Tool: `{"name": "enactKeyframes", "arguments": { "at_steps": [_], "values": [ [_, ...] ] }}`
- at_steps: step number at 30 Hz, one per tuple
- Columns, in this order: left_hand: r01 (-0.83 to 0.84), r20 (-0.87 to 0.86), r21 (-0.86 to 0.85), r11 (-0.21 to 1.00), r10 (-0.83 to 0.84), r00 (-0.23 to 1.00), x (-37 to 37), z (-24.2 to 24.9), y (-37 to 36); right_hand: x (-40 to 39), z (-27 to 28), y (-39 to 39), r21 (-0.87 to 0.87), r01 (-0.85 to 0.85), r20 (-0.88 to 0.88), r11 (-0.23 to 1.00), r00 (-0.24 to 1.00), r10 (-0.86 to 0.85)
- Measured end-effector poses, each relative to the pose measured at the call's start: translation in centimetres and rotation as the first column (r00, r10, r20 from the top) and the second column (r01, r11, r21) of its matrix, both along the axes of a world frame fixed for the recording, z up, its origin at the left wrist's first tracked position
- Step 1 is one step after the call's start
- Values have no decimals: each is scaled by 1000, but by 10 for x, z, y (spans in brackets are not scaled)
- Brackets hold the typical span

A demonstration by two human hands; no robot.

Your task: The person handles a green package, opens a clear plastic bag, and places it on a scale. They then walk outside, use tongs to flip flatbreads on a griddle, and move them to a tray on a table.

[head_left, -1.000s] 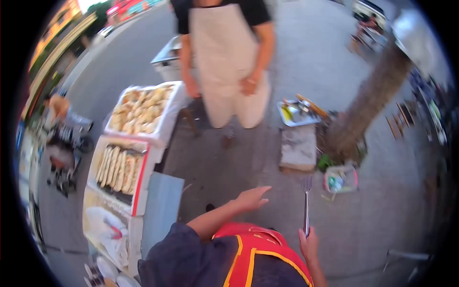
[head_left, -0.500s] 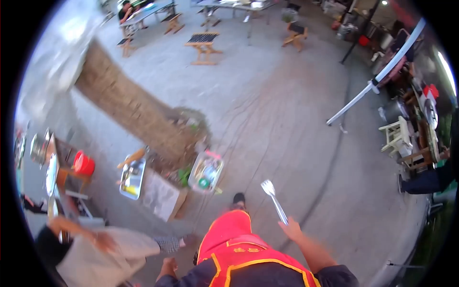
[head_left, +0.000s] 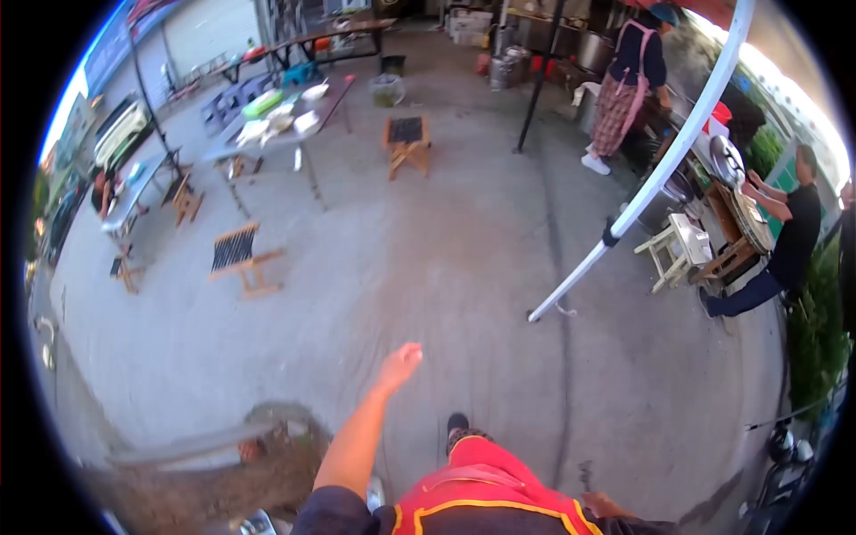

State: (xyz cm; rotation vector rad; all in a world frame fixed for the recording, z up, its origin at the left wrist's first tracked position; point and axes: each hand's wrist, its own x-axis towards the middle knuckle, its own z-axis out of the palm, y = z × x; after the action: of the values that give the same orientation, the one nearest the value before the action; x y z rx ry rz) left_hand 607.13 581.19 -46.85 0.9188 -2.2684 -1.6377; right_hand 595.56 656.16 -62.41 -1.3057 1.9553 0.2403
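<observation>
My left hand (head_left: pixel 403 364) is stretched out in front of me over the concrete floor. Its fingers are curled closed, and nothing shows in them. Low by my right side, my right hand (head_left: pixel 606 506) is closed around the metal tongs (head_left: pixel 585 477), which look thin and dark from this angle. Part of that hand is hidden by my sleeve and the red apron (head_left: pixel 481 486) with yellow trim that I wear. One dark shoe (head_left: pixel 457 421) of mine shows on the floor.
A slanted white pole (head_left: pixel 642 192) stands ahead on the right. Beyond it, one person (head_left: pixel 785 232) is at a wooden counter and another (head_left: pixel 621 89) is by the pots. Folding stools (head_left: pixel 250 259) and a laden table (head_left: pixel 267 138) are on the left. A tree base lies at lower left.
My view has swung right and forward; the tree, the trays beside it and the nearby person have slid down or out of sight. My left hand swung forward, my right hand back with the tongs.
</observation>
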Motion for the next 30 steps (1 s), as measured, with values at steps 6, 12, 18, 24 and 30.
{"name": "enactKeyframes", "arguments": {
  "at_steps": [6, 12, 18, 24, 30],
  "values": [
    [15, 598, 73, 997, -56, 799, 22, -43, -101, -157, 63, -386, 122, 676, 96, 727, 721, -687],
    [95, 888, 130, 987, -159, 431, 60, -47, -209, -333, 201, -678, -157, 749, 229, 644, 662, -714],
    [832, 951, 63, 551, -287, 118, -69, -51, -396, -453, 187, -756, -85, 886, 146, 456, 464, -874],
    [-100, 303, -71, 992, 117, 946, -567, -51, -621, -545, 214, -755, 264, 942, -177, 207, 258, -950],
    [70, 116, -216, 974, -45, 992, -796, 106, -711, -752, 130, -791, 372, 900, -281, 226, 341, -897]
  ]
}}
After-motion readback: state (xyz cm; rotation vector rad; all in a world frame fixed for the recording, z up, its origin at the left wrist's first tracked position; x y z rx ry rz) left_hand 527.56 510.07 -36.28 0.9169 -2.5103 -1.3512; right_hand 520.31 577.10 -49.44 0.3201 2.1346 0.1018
